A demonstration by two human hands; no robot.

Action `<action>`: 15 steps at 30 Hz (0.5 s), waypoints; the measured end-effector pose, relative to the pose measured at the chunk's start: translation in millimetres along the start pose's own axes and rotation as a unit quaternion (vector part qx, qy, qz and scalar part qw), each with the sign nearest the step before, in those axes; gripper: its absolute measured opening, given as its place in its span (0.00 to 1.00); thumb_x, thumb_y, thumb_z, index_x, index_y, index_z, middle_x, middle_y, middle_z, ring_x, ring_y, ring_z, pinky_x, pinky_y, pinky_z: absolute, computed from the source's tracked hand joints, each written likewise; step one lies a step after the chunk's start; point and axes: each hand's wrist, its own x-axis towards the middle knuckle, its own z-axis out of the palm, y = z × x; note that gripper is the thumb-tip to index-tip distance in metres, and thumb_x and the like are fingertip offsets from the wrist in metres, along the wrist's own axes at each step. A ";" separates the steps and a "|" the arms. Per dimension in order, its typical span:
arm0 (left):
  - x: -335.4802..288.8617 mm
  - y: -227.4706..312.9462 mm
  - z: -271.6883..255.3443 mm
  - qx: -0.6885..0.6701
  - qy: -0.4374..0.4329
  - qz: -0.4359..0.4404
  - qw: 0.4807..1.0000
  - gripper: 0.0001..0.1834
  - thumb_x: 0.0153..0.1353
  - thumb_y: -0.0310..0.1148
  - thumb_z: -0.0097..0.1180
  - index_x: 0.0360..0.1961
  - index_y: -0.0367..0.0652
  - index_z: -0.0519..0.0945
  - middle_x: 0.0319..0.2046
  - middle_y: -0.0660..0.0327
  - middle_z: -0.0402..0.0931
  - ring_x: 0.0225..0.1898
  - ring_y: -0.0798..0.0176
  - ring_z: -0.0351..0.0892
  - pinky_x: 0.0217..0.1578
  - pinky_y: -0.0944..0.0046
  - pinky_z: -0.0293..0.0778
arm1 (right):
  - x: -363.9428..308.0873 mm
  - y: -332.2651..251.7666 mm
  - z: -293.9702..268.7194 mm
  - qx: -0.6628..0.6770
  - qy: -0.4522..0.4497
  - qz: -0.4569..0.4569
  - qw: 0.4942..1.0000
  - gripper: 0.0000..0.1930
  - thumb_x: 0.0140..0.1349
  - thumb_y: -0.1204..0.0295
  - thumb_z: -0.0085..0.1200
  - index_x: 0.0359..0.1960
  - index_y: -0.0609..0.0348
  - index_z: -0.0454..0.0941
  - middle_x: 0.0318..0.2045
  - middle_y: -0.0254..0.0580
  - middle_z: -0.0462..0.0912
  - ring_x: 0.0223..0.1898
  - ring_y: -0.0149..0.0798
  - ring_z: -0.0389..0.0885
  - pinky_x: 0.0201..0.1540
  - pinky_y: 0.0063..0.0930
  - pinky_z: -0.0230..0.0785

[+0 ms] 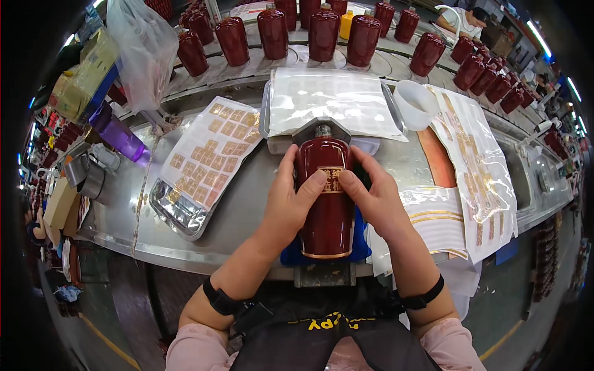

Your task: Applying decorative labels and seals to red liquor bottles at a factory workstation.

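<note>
My left fingers (288,166) and right fingers (371,164) curve round opposite sides of a glossy dark-red bottle (325,222), clasping it between them. Both thumbs (314,183) press beside the small rectangular gold-bordered label (331,179) on its face. Bottle directly before me, neck pointing away, blue cloth (361,244) under its base. To the left, on the stainless-steel bench (247,195): a shiny metal tray (179,207) bearing a white sheet of gold square stickers (204,154). Beyond the neck, white film-covered sheets (328,99); just right of them, a translucent white plastic cup (416,105). Farther out, more dark-red bottles (272,34), plus one small yellow bottle (346,25), on a grey conveyor (396,63).
</note>
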 end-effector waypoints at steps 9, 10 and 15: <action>-0.9 -3.1 -0.1 0.000 -0.019 0.014 1.000 0.45 0.63 0.42 0.60 0.68 0.23 0.49 0.61 0.44 0.63 0.62 0.57 0.66 0.61 0.61 0.64 | 1.5 -2.1 0.8 -0.010 -0.006 0.007 1.000 0.39 0.60 0.53 0.61 0.62 0.75 0.64 0.54 0.65 0.76 0.57 0.52 0.76 0.59 0.36 0.66; -1.4 -6.1 -1.0 0.007 -0.012 0.022 1.000 0.45 0.63 0.42 0.60 0.68 0.23 0.50 0.61 0.44 0.63 0.62 0.57 0.66 0.60 0.62 0.65 | 1.3 -2.3 1.6 -0.003 -0.007 0.012 1.000 0.39 0.60 0.53 0.61 0.62 0.75 0.64 0.54 0.65 0.76 0.57 0.53 0.76 0.59 0.36 0.67; -2.3 0.1 2.0 0.014 -0.013 0.024 1.000 0.46 0.62 0.43 0.60 0.68 0.23 0.50 0.61 0.43 0.62 0.62 0.56 0.66 0.60 0.61 0.65 | 1.6 0.2 1.7 -0.011 -0.002 0.005 1.000 0.40 0.59 0.52 0.61 0.62 0.76 0.64 0.54 0.65 0.76 0.57 0.52 0.76 0.59 0.36 0.67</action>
